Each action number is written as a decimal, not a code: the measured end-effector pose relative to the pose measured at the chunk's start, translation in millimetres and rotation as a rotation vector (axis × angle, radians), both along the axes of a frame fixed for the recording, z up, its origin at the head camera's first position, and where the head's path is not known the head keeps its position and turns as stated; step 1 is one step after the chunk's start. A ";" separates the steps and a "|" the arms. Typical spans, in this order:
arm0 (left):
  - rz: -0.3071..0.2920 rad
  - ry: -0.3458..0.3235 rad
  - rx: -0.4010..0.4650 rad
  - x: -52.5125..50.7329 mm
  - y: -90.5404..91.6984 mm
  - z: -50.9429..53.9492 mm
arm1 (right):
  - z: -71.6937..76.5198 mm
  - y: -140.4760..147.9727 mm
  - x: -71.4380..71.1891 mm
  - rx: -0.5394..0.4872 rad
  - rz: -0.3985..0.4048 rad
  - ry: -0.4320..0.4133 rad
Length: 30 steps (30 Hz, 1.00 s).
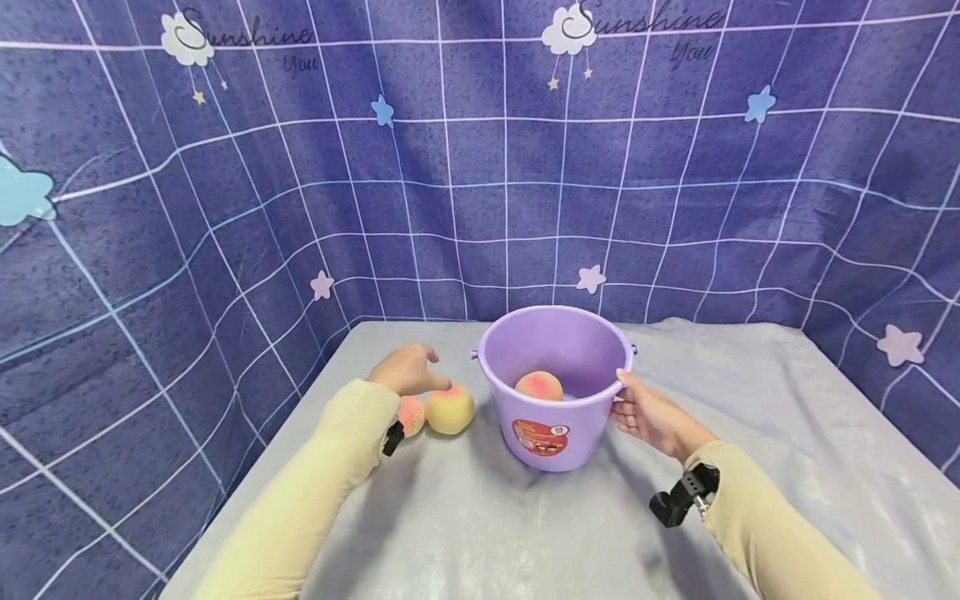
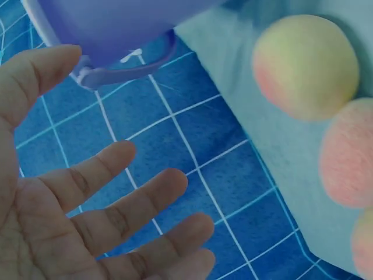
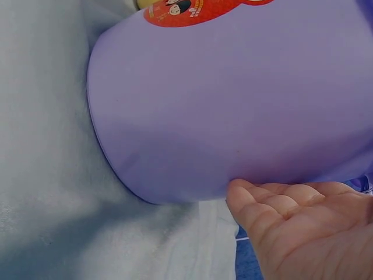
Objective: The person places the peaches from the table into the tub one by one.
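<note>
A purple bucket with a red label stands upright on the table, one peach inside it. My right hand grips the bucket's right side, thumb at the rim and fingers against the outer wall; the right wrist view shows those fingers at the wall. My left hand is left of the bucket with its fingers spread, holding nothing. Just beside it lie a yellow peach and a pinker peach, partly covered by my wrist. A third peach shows at the left wrist view's edge.
A grey cloth covers the table. Behind it and at the sides hangs a blue curtain with a white grid and stars. The bucket's handle hangs down at its far side.
</note>
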<state>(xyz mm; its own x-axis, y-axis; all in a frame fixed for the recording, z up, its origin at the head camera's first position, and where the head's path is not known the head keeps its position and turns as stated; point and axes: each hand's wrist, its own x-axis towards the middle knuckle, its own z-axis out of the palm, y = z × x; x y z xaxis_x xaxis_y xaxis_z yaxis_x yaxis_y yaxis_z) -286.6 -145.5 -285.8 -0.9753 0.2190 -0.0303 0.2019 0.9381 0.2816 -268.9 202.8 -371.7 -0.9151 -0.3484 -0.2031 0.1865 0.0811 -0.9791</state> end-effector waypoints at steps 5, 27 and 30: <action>-0.010 0.002 -0.065 7.1 -13.5 -7.6 | 0.5 -0.2 0.6 0.002 -0.005 -0.002; 0.089 -0.099 -0.090 24.6 -85.8 -57.8 | 1.6 2.2 0.4 0.007 0.002 0.016; 0.102 -0.075 -0.065 25.1 -95.4 -67.7 | 0.9 2.2 0.3 0.006 -0.001 0.014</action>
<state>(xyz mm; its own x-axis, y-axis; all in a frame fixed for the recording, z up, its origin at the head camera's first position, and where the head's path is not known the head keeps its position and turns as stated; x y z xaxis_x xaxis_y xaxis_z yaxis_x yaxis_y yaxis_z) -261.5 -240.9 -353.5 -0.9869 0.1137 -0.1146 0.0849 0.9693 0.2306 -268.6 205.0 -370.8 -0.9182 -0.3460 -0.1928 0.1732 0.0870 -0.9810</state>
